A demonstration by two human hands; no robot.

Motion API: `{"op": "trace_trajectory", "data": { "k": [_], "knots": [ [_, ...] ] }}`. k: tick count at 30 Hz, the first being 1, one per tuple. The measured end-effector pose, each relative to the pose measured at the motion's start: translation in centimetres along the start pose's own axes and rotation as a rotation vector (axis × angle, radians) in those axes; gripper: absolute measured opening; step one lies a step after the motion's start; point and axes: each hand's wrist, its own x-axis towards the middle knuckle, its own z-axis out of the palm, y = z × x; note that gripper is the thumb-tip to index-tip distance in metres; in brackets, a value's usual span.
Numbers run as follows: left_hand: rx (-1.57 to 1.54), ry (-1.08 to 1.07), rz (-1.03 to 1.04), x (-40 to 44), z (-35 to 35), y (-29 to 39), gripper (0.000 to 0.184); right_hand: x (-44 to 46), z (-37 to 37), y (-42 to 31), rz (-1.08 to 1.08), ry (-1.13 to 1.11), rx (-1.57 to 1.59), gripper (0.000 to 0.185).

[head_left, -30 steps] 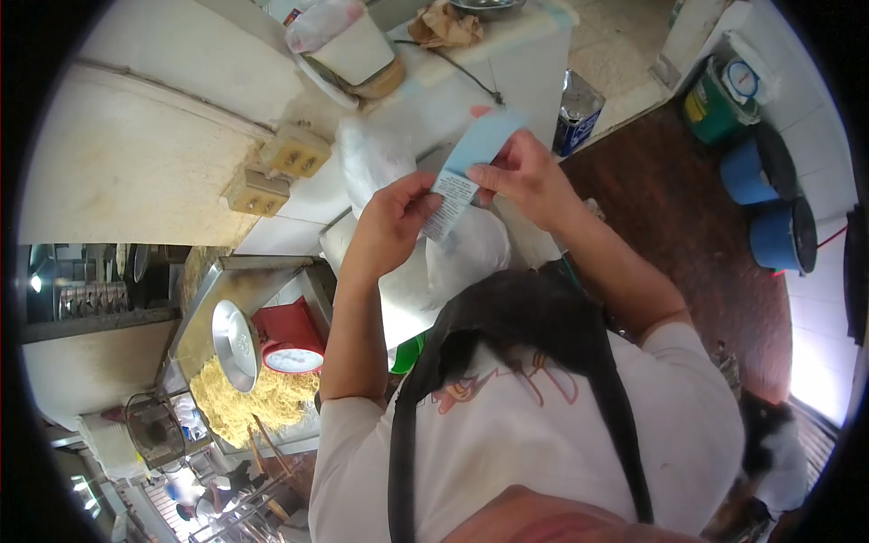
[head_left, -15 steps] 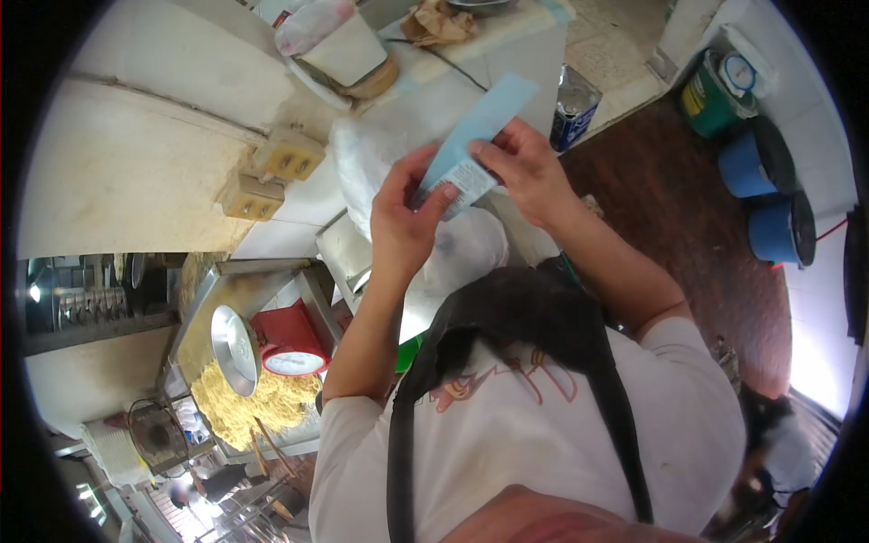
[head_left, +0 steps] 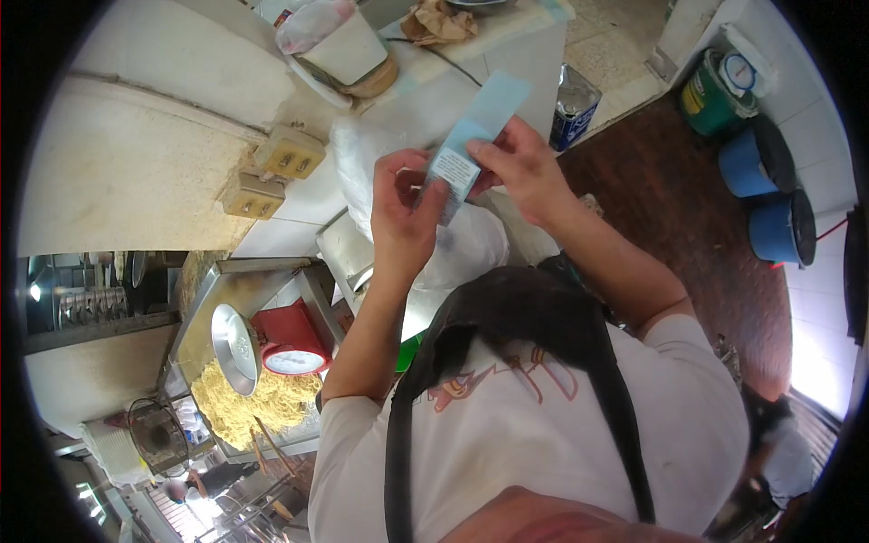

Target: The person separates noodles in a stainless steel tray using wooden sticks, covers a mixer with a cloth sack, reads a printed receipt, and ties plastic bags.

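Between my two hands is a light blue strip of labels (head_left: pixel 475 127), with white printed text near its lower end. It is tilted, its upper end pointing up and to the right. My left hand (head_left: pixel 405 195) pinches the lower left edge, thumb on the printed face. My right hand (head_left: pixel 520 167) grips the right edge with thumb on top and fingers behind. Below the strip lies a clear plastic bag (head_left: pixel 471 246), and more clear plastic (head_left: pixel 353 172) sits to the left of my left hand.
At lower left, a metal tray (head_left: pixel 210 312) holds yellow noodles (head_left: pixel 240 403) and a red scale (head_left: pixel 294 333) with a metal pan (head_left: pixel 235 348). A blue tin (head_left: pixel 573 109) stands right of the counter. Buckets (head_left: pixel 756 163) line the right wall. A distant person (head_left: pixel 213 481) is at lower left.
The strip has turned to a steeper angle and its printed part has shifted slightly upward. My left fingers have curled and moved a little; my right hand barely moved.
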Motion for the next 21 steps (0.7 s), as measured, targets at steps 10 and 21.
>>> {"op": "trace_trajectory", "data": {
  "k": [10,21],
  "knots": [
    [0.126,-0.148,-0.145,0.2,-0.4,0.5,0.033,0.1,-0.3,1.1,-0.036,-0.01,-0.086,0.03],
    [0.066,-0.117,0.067,1.0,-0.5,-0.8,0.025,-0.3,-0.4,0.7,0.003,0.009,-0.038,0.036]
  ]
}}
